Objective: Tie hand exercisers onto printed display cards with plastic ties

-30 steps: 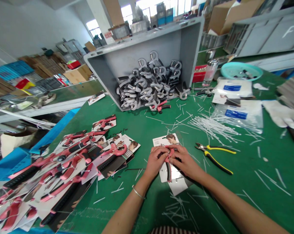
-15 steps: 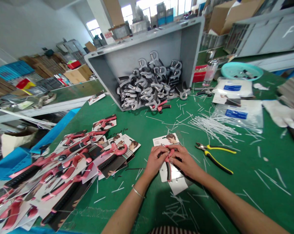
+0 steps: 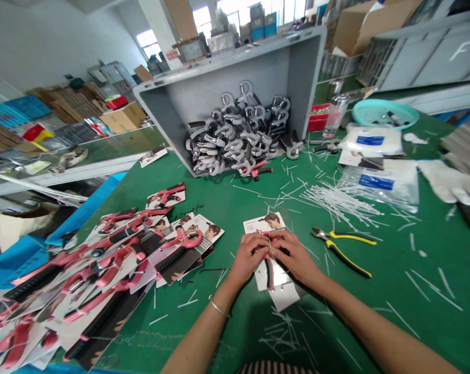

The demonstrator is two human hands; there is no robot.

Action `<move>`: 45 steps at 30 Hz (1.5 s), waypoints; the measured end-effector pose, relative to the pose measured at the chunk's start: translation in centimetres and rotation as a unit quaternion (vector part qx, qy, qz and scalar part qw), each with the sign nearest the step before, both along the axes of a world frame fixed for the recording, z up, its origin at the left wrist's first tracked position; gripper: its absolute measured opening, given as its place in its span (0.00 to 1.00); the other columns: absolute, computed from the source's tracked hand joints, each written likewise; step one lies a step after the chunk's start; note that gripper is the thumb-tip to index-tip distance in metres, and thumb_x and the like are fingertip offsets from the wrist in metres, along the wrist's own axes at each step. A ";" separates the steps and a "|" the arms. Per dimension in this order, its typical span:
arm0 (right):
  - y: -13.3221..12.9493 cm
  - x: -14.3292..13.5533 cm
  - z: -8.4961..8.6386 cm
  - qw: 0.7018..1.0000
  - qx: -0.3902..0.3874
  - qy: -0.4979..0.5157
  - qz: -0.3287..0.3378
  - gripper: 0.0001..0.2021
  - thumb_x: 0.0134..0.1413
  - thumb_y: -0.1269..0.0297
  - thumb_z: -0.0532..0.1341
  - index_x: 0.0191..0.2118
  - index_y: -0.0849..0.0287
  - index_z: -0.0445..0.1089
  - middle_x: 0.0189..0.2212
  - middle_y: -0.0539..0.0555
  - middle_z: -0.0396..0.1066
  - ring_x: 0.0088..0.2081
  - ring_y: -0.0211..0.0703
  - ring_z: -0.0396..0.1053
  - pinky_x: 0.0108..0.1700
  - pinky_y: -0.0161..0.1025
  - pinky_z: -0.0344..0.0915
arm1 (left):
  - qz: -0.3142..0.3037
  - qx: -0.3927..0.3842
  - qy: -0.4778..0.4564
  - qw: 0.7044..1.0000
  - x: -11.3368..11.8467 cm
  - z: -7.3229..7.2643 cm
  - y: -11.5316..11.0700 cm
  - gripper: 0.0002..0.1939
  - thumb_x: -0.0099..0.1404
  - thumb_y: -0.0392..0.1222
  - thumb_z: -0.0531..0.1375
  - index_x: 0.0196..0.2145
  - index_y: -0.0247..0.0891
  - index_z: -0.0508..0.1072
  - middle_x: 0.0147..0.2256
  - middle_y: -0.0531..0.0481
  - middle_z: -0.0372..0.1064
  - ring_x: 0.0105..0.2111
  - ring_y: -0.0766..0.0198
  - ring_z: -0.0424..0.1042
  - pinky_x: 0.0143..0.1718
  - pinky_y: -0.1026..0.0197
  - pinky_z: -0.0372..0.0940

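A pink hand grip strengthener with a black-padded handle lies on a printed backing card in front of me. My left hand comes in from the left, its thumb and fingers pinched over the strengthener. From the other side my right hand is closed too, its fingertips meeting the left ones. Between them a thin white cable tie is pinched, mostly hidden by the fingers. To the right lie yellow-and-black cutting pliers, touched by neither hand.
Carded pink strengtheners are heaped at the left. A tipped grey crate holds many grey strengtheners behind. Loose cable ties form a pile at the right, near plastic bags, a white glove and a turquoise basin.
The fingertips of both hands have drawn closer together over the strengthener, covering the white tie seen between them before. The card and pliers stay put; the view shifts slightly.
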State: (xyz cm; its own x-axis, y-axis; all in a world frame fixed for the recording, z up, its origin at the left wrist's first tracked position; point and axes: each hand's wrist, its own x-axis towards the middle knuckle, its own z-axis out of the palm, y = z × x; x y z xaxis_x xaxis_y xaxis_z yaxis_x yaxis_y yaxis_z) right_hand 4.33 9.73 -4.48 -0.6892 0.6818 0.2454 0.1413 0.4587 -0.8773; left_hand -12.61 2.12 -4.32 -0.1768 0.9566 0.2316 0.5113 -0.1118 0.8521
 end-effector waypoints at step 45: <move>-3.8 2.7 4.4 0.933 0.222 -0.265 0.104 0.05 0.61 0.66 0.60 0.40 0.59 0.71 0.40 0.58 0.70 0.43 0.52 0.64 0.45 0.47 0.63 | 0.037 -0.178 0.228 0.957 1.7 2.2 -8.2 0.13 0.71 0.34 0.50 0.42 0.39 0.73 0.38 0.45 0.67 0.41 0.58 0.69 0.45 0.56 0.64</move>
